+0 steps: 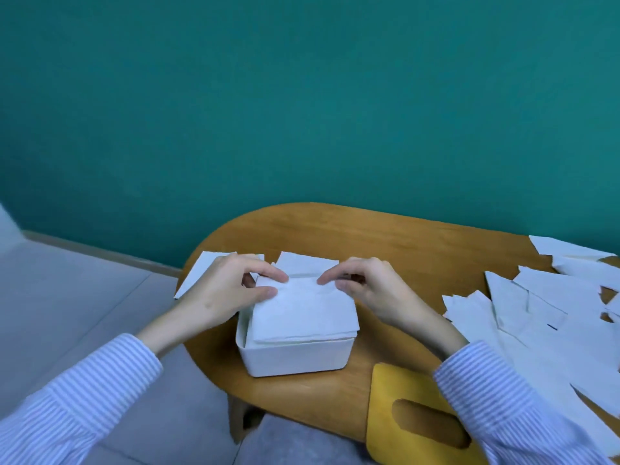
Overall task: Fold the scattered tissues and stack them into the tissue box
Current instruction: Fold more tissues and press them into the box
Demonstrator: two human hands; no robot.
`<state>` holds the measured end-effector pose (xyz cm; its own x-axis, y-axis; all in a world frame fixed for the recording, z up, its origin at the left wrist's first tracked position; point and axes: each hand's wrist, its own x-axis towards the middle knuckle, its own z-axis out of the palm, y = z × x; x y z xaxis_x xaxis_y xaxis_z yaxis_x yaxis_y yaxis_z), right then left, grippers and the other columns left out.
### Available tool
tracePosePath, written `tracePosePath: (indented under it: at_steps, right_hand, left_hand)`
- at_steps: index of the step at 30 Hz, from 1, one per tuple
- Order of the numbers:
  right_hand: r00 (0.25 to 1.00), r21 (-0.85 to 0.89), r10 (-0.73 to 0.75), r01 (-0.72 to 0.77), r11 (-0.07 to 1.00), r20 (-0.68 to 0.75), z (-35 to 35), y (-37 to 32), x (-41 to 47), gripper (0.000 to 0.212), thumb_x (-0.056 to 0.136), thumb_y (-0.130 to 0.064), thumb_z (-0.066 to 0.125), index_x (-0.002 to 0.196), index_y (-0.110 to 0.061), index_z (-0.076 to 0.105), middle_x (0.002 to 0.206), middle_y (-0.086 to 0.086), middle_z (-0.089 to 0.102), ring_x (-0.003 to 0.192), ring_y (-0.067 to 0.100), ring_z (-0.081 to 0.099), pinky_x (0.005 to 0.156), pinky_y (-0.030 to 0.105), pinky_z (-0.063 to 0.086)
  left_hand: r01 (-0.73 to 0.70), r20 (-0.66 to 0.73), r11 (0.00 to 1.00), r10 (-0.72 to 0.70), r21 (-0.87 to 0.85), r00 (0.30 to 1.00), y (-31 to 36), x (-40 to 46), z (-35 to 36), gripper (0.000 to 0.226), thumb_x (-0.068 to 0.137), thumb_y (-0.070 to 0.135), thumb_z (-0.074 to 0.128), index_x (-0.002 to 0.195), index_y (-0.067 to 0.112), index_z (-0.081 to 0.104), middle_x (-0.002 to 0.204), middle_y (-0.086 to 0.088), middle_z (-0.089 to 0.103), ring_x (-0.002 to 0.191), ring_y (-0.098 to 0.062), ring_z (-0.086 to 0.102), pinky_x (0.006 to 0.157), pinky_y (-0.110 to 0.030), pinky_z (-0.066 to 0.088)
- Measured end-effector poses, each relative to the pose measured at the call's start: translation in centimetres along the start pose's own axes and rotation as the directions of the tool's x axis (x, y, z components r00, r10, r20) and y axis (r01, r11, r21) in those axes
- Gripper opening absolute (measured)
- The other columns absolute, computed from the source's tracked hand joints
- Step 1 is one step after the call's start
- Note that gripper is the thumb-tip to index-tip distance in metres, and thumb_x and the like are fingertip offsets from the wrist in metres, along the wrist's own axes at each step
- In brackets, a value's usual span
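Observation:
A white tissue box (295,359) stands on the wooden table (402,250), filled to its rim with a stack of folded tissues (302,313). My left hand (221,290) pinches the far left corner of the top tissue between thumb and forefinger. My right hand (369,286) pinches the far right part of the same tissue with curled fingers. Several unfolded tissues (543,307) lie scattered on the table's right side. Two more flat tissues (305,263) lie behind the box and partly under my left hand.
A yellow box lid (412,421) with an oval slot lies at the table's near edge, partly under my right sleeve. A teal wall rises behind the table. Grey floor lies to the left.

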<state>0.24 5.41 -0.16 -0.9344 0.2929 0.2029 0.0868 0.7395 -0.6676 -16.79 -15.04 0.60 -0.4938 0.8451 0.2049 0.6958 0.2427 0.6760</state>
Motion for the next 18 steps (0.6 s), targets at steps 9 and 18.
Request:
tracePosePath:
  at_steps: [9,18]
  right_hand:
    - [0.995,-0.325,-0.100,0.099,0.940,0.015,3.6,1.4,1.3,0.028,0.093,-0.018,0.064,0.114,-0.036,0.069,0.118,-0.013,0.061,0.107,0.012,0.053,0.094,0.028,0.039]
    - [0.941,-0.473,-0.009,0.179,0.863,0.339,3.0,-0.2,-0.3,0.051,0.094,-0.051,0.054,0.143,-0.042,0.043,0.157,-0.018,0.031,0.145,-0.001,0.021,0.119,0.035,0.004]
  left_hand:
    - [-0.020,-0.001,0.979,0.020,0.204,1.000,-3.8,-1.0,1.6,0.030,0.090,0.024,0.073,0.117,0.038,0.071,0.120,0.020,0.059,0.106,-0.004,0.049,0.095,-0.027,0.040]
    - [-0.211,0.304,0.898,0.092,0.387,0.948,-2.6,-1.3,2.8,0.052,0.098,0.049,0.056,0.147,0.035,0.047,0.157,0.019,0.033,0.145,-0.002,0.031,0.119,-0.029,0.021]
